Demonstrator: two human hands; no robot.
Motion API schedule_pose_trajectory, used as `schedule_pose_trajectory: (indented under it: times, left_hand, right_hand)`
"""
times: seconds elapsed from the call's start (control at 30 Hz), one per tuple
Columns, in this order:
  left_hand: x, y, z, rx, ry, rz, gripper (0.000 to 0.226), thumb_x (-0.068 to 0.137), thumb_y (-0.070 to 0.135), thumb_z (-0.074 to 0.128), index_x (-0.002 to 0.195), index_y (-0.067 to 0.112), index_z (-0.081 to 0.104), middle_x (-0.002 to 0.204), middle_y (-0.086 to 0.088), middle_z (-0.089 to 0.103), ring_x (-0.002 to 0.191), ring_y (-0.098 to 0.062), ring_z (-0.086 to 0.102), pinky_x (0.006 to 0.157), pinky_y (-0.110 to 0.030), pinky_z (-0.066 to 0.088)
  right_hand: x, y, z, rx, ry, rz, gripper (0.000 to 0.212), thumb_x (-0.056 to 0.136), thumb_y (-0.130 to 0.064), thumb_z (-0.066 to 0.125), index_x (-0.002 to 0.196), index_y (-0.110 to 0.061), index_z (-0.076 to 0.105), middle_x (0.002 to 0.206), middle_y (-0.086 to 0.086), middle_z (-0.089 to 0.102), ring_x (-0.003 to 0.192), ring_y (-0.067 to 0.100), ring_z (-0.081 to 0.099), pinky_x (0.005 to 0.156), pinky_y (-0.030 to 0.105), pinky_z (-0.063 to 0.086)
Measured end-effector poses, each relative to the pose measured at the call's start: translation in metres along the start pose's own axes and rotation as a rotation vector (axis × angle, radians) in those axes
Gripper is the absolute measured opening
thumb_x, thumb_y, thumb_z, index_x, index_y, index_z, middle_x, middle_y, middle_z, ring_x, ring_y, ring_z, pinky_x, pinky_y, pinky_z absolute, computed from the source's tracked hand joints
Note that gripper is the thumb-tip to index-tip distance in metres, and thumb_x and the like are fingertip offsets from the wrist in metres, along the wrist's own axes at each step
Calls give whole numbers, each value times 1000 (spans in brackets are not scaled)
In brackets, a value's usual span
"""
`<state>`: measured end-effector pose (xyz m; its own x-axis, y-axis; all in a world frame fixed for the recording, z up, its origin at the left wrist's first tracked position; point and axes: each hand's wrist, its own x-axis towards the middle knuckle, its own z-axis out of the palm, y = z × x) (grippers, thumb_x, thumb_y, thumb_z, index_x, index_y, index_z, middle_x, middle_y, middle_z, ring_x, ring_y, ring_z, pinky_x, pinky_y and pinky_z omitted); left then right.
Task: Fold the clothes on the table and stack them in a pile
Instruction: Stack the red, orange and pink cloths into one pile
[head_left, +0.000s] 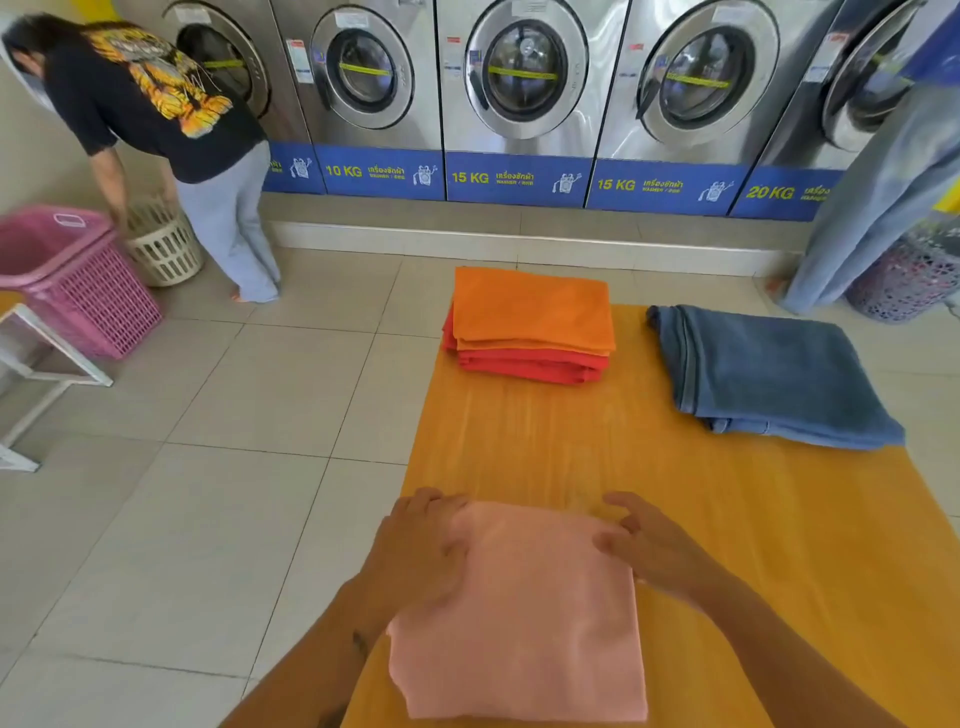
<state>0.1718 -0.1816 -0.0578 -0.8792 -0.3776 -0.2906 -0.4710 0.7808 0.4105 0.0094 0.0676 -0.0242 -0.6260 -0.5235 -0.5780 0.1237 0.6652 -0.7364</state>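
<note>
A folded pink cloth (524, 613) lies flat at the near end of the yellow table (571, 447). My left hand (423, 540) grips its far left corner, fingers curled over the edge. My right hand (649, 545) holds the far right corner, thumb on top of the fabric. At the table's far end sits a pile (530, 327) with a folded orange cloth on top of red ones. To the right of that pile lies a folded blue towel (769, 374).
A row of steel washing machines (524, 78) lines the back wall. At the far left a person (171, 130) bends over a cream basket (163, 247) beside a pink laundry basket (78, 280). A white frame (47, 364) stands at left; another basket (909, 280) sits at far right.
</note>
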Motion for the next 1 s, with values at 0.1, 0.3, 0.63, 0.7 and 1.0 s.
schedule_pose_trajectory:
  times: [0.1,0.3,0.63,0.7,1.0]
  left_hand:
    - [-17,7,8,-28,-35,-7,55,86,38,45,140,39,36,126,3,49,115,-25,50,92,-36,44]
    - [-27,32,3,-453,106,40,58,90,22,52,144,37,37,148,10,42,134,-15,39,109,-32,34]
    - [-37,40,20,-280,101,-186,68,88,33,49,149,37,17,145,-4,20,130,-30,26,104,-42,34]
    - [-38,43,28,-322,76,-210,69,86,36,48,148,38,17,138,-4,22,122,-28,29,95,-37,35]
    - [-33,74,37,-829,134,-243,72,85,18,66,145,42,33,147,3,34,120,-17,42,88,-31,39]
  right_hand:
    - [-22,14,39,-26,53,-31,72,81,-17,73,140,-38,36,129,-2,53,110,22,60,87,37,53]
    - [-25,25,30,-15,410,-86,72,75,-5,62,134,-40,39,103,-7,56,80,6,56,56,23,42]
    - [-35,53,9,-165,400,53,76,85,-31,67,149,-32,25,138,13,44,116,32,52,92,46,48]
    - [-37,51,21,-88,384,23,73,85,-32,67,147,-35,28,141,9,45,122,32,49,100,51,44]
    - [-37,38,36,241,219,-48,66,81,-20,71,136,-44,42,134,-5,40,114,22,48,96,45,46]
